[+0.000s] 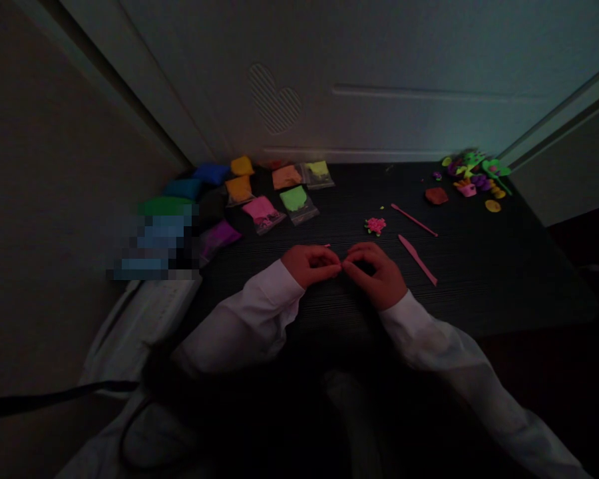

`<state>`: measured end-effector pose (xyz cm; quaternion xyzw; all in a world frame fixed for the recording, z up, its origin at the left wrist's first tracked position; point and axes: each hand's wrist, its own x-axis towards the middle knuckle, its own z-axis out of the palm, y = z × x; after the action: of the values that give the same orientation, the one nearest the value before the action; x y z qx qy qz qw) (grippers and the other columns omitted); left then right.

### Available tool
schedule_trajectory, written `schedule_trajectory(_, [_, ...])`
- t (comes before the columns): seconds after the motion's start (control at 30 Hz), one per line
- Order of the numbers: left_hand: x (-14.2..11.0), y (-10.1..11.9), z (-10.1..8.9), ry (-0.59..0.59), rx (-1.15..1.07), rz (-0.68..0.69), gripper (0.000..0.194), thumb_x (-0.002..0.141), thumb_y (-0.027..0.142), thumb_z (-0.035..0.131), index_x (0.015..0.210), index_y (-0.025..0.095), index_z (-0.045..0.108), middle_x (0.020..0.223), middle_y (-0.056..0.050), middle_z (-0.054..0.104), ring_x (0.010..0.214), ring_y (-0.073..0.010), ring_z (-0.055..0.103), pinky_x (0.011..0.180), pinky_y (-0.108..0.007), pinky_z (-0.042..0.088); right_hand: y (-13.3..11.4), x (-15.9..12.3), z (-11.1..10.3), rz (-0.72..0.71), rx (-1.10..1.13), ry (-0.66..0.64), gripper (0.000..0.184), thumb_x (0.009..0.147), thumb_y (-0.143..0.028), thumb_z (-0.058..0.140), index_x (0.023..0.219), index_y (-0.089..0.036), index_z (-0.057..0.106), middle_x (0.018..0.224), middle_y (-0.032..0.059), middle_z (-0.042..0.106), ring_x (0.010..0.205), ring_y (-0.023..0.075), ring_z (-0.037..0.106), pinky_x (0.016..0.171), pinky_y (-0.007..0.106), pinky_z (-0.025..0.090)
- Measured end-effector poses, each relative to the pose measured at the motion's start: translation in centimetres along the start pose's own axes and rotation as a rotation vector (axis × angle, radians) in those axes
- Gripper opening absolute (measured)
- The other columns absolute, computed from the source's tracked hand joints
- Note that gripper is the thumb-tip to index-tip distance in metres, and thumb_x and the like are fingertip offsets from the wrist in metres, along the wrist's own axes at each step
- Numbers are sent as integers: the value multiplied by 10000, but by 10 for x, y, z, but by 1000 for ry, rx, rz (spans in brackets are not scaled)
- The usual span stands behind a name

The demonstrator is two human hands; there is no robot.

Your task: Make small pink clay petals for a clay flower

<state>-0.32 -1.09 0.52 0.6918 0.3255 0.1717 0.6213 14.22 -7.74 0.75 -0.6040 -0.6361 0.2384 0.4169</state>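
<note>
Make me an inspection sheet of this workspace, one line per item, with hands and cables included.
Surface: dark tabletop with a fine ribbed grain.
Work things: pink-and-green clay cluster beyond the right hand; thin pink tool and pink knife-shaped tool to its right.
Clutter: bags of coloured clay at far left; brown lump and small colourful models at far right.
Hands: right hand and left hand close together, fingers bent inward; anything pinched is too small to tell.
Cables: black strap or cable at lower left; unclear which.
Surroundings: pale panel with a heart-shaped relief behind.
</note>
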Motion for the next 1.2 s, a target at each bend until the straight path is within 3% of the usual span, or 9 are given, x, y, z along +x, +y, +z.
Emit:
schedule_trajectory(0.73, [0, 1, 1, -13, 10, 14, 225, 621, 299, 519, 745, 111, 534, 658, -33, 583, 611, -96, 535, 567, -216, 413, 1, 0, 0, 7, 41, -15, 80, 702, -245, 462, 714, -195, 524, 785, 16, 507, 779, 119, 473, 721, 271, 377])
schedule_trajectory(1.2, [1, 1, 1, 42, -37, 25, 225, 627, 310, 509, 754, 125, 522, 627, -14, 585, 539, -70, 517, 520, -202, 403, -2, 0, -1, 17, 22, -16, 78, 684, -258, 485, 699, -201, 537, 795, 15, 507, 777, 119, 478, 706, 270, 385])
